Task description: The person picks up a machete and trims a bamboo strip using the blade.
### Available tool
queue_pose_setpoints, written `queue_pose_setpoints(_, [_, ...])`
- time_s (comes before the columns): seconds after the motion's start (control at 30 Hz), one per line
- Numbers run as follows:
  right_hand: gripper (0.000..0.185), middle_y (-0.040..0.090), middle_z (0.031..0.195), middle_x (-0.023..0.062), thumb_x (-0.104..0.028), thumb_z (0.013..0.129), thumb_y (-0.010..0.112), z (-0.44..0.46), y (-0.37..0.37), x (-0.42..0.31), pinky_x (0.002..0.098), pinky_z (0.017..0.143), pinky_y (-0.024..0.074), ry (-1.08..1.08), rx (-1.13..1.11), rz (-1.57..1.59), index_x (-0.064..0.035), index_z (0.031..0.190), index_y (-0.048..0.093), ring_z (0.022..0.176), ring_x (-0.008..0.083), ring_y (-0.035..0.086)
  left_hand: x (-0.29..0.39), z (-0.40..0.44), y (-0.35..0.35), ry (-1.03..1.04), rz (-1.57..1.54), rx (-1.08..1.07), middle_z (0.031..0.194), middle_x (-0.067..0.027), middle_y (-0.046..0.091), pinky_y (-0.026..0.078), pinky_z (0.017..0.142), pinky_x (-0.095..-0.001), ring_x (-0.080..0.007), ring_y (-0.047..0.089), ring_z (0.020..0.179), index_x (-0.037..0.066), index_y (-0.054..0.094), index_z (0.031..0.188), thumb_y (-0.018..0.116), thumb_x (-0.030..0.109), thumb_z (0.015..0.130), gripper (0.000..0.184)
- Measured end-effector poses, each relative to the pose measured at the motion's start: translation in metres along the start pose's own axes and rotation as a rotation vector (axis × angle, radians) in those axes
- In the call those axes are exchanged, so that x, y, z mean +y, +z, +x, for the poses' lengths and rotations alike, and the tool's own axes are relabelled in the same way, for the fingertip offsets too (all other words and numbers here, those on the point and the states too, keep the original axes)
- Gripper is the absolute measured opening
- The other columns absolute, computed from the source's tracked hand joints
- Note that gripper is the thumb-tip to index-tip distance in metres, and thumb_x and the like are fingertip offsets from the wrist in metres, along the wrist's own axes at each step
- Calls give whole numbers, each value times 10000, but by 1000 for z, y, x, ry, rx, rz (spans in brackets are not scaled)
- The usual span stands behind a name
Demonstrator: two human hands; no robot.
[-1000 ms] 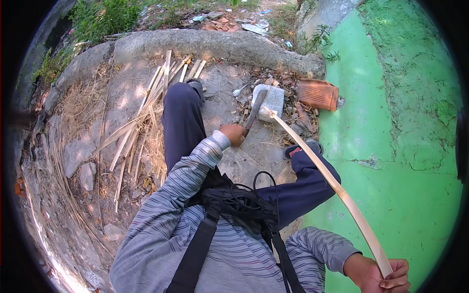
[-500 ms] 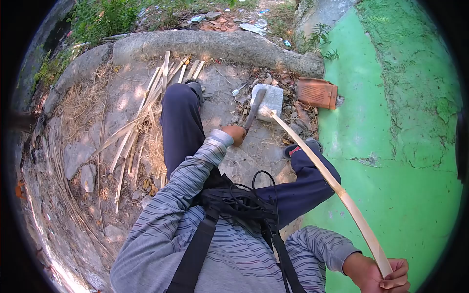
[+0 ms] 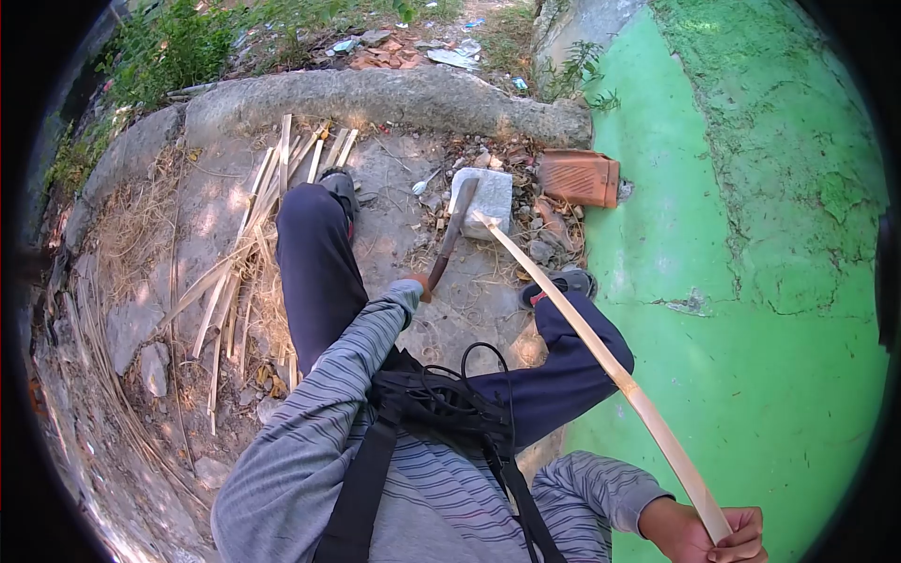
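My left hand [image 3: 422,287] is closed around the handle end of a machete [image 3: 454,228]. Its dark blade points away from me, with the tip over the left side of a pale stone block [image 3: 492,195]. In my right hand [image 3: 727,536], low at the right, the fingers pinch one end of a long, split bamboo strip [image 3: 601,357]. The strip runs up and leftward past my right knee. Its frayed far end lies at the block's front edge, just right of the blade; whether the two touch is unclear.
Many split strips [image 3: 235,272] lie piled with shavings beyond my left leg. An orange hollow brick [image 3: 579,177] sits right of the block, against a green wall [image 3: 713,394]. A low concrete curb [image 3: 375,98] crosses ahead. Loose stones [image 3: 154,368] lie at left.
The whole view has shifted, so the scene sits farther left. My left hand has drawn back toward me with the machete. The strip's far end stays at the block, still held by my right hand.
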State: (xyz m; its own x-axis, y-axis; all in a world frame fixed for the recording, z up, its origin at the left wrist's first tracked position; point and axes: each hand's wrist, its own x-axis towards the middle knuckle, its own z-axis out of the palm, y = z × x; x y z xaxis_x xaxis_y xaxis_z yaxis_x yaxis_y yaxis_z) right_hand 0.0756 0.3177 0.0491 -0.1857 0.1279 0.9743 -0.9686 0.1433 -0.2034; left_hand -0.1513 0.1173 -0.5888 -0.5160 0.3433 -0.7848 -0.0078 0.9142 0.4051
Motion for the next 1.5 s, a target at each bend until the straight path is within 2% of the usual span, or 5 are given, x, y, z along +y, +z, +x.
queue_pose_setpoints(0.3, [409,352,608,-63,-391,1024,292,6,-7,11,223,460,286,15,-52,55,-84,978,559,436,56,351,2,21,4,47,-104,3,1305,-251,529,451,1000,-424,-386,530,1202,-40,432,1296,807,513,661,922])
queue_pose_setpoints(0.8, [358,333,583,-64,-355,1017,353,19,-11,36,216,443,282,35,-6,143,-82,924,565,434,54,341,4,72,22,94,-346,139,1324,-279,498,429,1040,-404,-384,515,1227,-58,310,1377,816,529,649,1063])
queue_pose_setpoints(1.13, [336,348,587,-65,-356,996,399,21,-15,40,218,439,266,55,5,168,-81,930,579,433,59,333,10,60,1,-29,-355,291,1076,-165,666,513,841,-446,-332,638,1004,100,699,1021,767,350,746,378])
queue_pose_setpoints(1.33, [350,350,588,-66,-363,1004,386,20,-14,37,220,439,272,27,-11,171,-79,926,576,442,57,335,6,44,7,159,-291,632,824,-129,704,533,775,-423,-316,680,821,124,732,767,839,320,647,254])
queue_pose_setpoints(1.5, [358,352,597,-67,-363,1014,365,16,-12,36,221,440,282,7,-10,173,-78,936,567,449,48,336,-3,44,5,46,-396,420,915,-128,714,534,804,-404,-304,681,870,136,739,802,835,308,645,252])
